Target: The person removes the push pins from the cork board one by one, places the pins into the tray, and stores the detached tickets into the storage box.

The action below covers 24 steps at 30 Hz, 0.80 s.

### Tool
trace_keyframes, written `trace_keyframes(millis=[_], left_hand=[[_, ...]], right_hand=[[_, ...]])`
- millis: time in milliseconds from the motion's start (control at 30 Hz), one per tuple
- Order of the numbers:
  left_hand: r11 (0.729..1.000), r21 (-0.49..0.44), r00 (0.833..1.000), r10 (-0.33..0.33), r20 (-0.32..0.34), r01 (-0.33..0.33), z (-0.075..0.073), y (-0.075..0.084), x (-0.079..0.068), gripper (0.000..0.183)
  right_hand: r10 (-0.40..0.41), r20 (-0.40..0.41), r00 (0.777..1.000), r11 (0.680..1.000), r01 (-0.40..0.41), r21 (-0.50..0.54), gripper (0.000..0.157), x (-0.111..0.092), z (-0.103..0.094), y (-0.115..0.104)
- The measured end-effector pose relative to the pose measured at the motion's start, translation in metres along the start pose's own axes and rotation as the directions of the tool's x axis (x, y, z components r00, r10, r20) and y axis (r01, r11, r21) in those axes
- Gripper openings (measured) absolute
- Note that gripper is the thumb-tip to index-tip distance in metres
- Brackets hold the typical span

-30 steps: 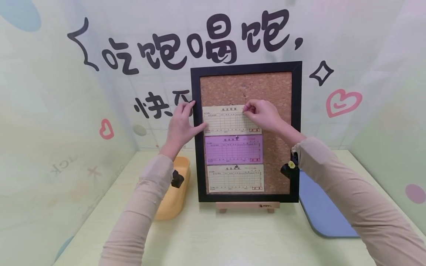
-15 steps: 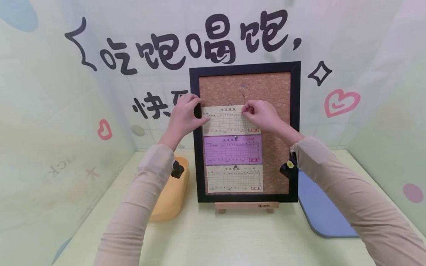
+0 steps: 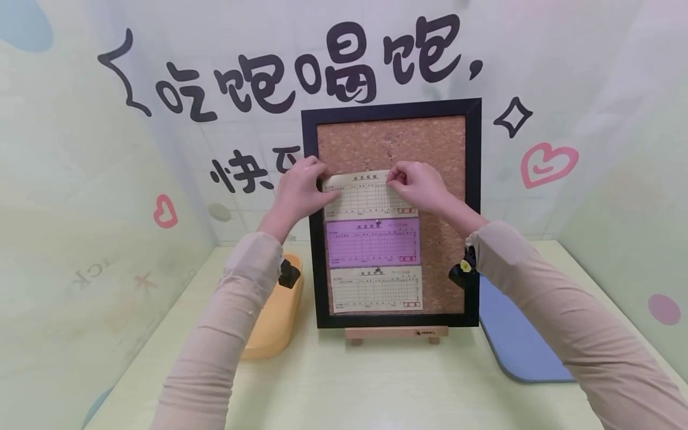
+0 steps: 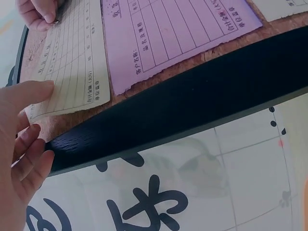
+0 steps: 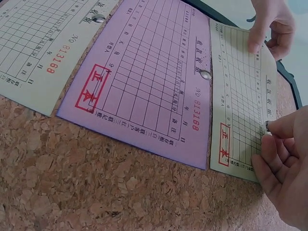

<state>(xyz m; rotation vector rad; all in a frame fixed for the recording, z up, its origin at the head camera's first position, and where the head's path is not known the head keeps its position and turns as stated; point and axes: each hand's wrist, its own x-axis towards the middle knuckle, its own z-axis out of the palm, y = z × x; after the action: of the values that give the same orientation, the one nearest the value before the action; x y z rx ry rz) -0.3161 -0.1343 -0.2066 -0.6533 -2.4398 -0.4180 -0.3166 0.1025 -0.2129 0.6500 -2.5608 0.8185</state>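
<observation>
A black-framed cork board (image 3: 430,257) stands upright, with three receipt slips in a column. My left hand (image 3: 301,188) pinches the upper left corner of the top cream slip (image 3: 355,200). In the left wrist view its thumb (image 4: 41,91) lies on the slip's face, other fingers behind, and that edge bends off the cork. My right hand (image 3: 419,185) pinches a small silver push pin (image 5: 267,126) at the top slip's upper edge, right of the heading. Below hang a purple slip (image 3: 373,242) and another cream slip (image 3: 376,289), each with a silver pin at its top.
A small wooden easel (image 3: 395,332) carries the board on the pale table (image 3: 376,382). To the left, partly behind my sleeve, is an orange tray (image 3: 274,322). A blue mat or tray (image 3: 516,334) lies at the right. A printed wall (image 3: 258,36) is close behind.
My left hand has moved from the frame's left edge onto the top slip's upper left corner, which now bends outward. My right hand stays at the pin.
</observation>
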Motion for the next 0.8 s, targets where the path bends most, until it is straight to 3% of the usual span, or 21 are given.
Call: trace_keyframes(millis=[267, 600, 800], left_hand=[[1.0, -0.013, 1.0, 0.027, -0.016, -0.027, -0.0009, 0.0017, -0.0008, 0.024], [0.995, -0.098, 1.0, 0.017, -0.024, -0.019, -0.0054, 0.0054, -0.0019, 0.015], [0.996, -0.08, 0.997, 0.046, -0.058, -0.05, -0.0064, 0.0041, -0.0034, 0.019]], right_hand=[[-0.008, -0.035, 0.999, 1.0, 0.008, -0.012, 0.012, -0.0003, 0.0025, -0.0029], [-0.053, -0.106, 0.993, 0.998, 0.056, 0.027, 0.014, -0.001, 0.0057, 0.0013], [-0.067, -0.12, 0.99, 0.997, 0.072, 0.036, 0.013, -0.0016, 0.0057, 0.0016]])
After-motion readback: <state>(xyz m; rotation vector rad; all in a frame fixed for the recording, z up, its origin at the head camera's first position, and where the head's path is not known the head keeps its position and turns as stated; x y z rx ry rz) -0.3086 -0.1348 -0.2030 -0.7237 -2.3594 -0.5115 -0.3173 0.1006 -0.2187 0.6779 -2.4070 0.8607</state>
